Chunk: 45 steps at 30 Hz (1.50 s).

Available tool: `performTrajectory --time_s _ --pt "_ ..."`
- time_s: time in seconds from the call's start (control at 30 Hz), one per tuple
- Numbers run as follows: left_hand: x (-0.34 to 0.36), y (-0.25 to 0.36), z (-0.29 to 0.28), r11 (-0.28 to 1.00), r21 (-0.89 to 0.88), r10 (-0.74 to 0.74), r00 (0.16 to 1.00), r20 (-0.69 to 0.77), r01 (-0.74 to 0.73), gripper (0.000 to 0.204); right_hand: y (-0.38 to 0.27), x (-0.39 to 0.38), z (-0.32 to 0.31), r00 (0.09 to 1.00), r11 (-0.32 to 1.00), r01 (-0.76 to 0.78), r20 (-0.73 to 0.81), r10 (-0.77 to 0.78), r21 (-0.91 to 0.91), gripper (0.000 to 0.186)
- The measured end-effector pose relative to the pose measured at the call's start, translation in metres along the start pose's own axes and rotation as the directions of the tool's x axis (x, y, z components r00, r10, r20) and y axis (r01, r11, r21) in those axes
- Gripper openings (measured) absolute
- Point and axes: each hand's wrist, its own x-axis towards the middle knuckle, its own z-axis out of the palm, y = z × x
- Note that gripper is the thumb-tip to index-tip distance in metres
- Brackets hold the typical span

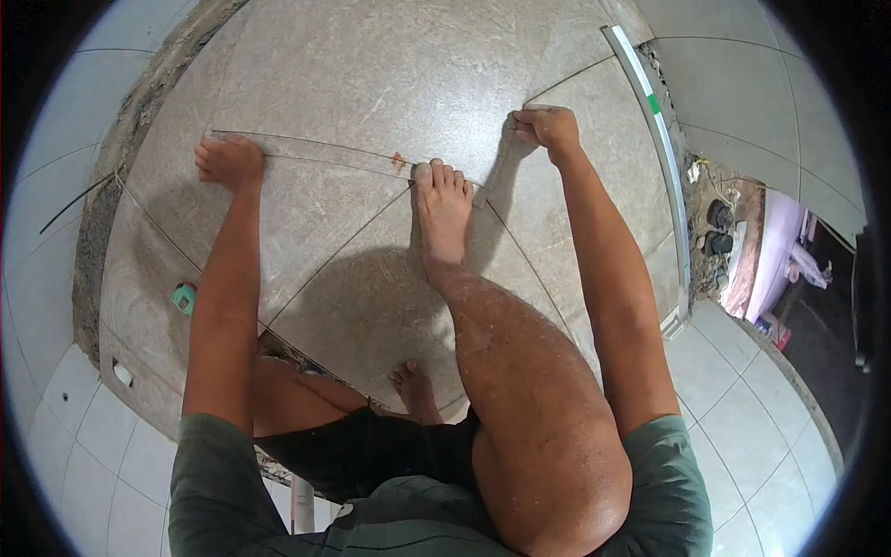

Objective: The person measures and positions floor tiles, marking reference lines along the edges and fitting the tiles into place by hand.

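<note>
Both arms stretch forward over large beige-grey floor tiles (371, 84). My left hand (227, 160) is closed, its knuckles down at the left end of a narrow tile-coloured strip (325, 156). Whether its curled fingers grip that end is hidden. One bare foot (444, 209) rests with its toes across the strip's right part, beside a small brown smear (398, 161). Farther right, my right hand (549, 128) is closed, thumb and fingertips pinched together low over the tile near a joint. What lies in the pinch is too small to make out.
A long metal straightedge (650, 116) with a green mark lies along the right tile edge. A green tape measure (184, 297) sits beside my left forearm. Rough broken edges border the tiles. Dark sandals (719, 215) and purple cloth (781, 232) are at the far right.
</note>
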Motion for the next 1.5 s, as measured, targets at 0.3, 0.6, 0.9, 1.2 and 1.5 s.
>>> performTrajectory --time_s 0.3,0.6,0.9,1.2,1.5 --pt "-0.005 0.015 -0.003 0.999 0.008 -0.046 0.992 0.119 0.045 0.037 -0.018 -0.018 -0.004 1.0 1.0 0.007 0.018 -0.007 0.026 0.014" --pt "-0.008 0.015 0.008 0.99 -0.138 -0.033 0.999 0.02 0.035 0.045 -0.009 -0.011 -0.022 0.988 0.991 0.12 0.096 -0.125 0.053 0.011" --pt "-0.004 0.022 -0.013 0.978 -0.192 -0.079 0.996 0.043 0.086 0.036 -0.018 -0.02 -0.017 0.997 0.997 0.072 0.03 -0.073 0.033 0.009" --pt "0.015 -0.008 -0.013 0.891 -0.454 0.007 0.998 0.07 0.025 0.02 -0.003 -0.033 -0.011 0.997 0.978 0.069 -0.041 -0.062 0.199 0.019" --pt "0.021 -0.027 -0.008 0.821 -0.57 0.037 0.999 -0.003 -0.032 0.021 0.003 -0.03 -0.006 0.996 0.975 0.081 -0.04 -0.074 0.207 0.017"
